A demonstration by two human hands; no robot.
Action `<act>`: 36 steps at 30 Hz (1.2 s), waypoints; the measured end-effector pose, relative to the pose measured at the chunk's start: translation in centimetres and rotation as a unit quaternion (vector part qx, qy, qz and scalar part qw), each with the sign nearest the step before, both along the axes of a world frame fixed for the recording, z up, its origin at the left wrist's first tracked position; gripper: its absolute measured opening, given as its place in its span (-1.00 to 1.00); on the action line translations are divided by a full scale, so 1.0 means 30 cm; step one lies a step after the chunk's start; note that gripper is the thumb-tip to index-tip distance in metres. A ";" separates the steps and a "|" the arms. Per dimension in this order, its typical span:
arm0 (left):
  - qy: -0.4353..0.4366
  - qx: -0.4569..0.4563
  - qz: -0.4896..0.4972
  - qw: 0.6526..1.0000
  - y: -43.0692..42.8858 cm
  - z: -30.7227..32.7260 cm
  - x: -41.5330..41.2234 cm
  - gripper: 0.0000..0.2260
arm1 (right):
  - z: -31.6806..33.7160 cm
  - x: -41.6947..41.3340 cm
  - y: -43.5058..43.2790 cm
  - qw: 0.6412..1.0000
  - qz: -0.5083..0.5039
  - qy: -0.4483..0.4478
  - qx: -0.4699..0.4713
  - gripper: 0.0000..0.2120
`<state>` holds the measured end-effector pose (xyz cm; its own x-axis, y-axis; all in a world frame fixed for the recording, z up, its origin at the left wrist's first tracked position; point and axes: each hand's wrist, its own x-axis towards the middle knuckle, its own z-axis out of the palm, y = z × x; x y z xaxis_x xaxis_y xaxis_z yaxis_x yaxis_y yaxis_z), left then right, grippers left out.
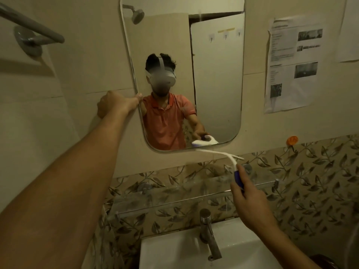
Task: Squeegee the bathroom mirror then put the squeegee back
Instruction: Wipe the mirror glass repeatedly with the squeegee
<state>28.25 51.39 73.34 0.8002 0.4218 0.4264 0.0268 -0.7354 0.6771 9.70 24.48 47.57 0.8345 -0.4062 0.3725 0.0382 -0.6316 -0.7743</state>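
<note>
While the right hand (pixel 247 195) grips the squeegee (pixel 231 160) by its blue handle, the blade sits at the mirror (pixel 217 74) bottom edge, about 5 o'clock.
Sink (pixel 174 249) basin holds nothing visible — cropped at frame bottom. Blade blurred. Left hand (pixel 114 103) curled loosely, fingertips touching the mirror's 9 o'clock edge — holding nothing.

Right hand (pixel 250 199) holds squeegee (pixel 231 158) below mirror (pixel 213 74).
</note>
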 end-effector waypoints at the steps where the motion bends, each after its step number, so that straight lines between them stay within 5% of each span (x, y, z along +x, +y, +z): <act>1: 0.001 -0.001 -0.001 1.000 0.001 0.000 0.000 -0.25 | 0.008 0.011 0.005 0.999 -0.007 -0.021 0.049 -0.43; 8: -0.001 0.008 0.002 1.000 0.004 -0.001 -0.002 -0.23 | 0.049 0.071 0.084 0.968 -0.027 -0.078 0.236 -0.44; 19: -0.006 0.015 -0.005 1.000 0.013 0.004 -0.001 -0.21 | 0.024 0.131 0.163 0.969 -0.024 -0.052 0.242 -0.42; 27: -0.002 0.025 -0.005 1.000 0.012 -0.002 0.004 -0.22 | 0.017 0.115 0.236 0.985 0.012 -0.007 0.173 -0.41; 36: 0.009 0.018 -0.011 1.000 0.001 0.009 -0.017 -0.21 | 0.060 0.022 0.188 0.994 0.053 0.085 -0.052 -0.34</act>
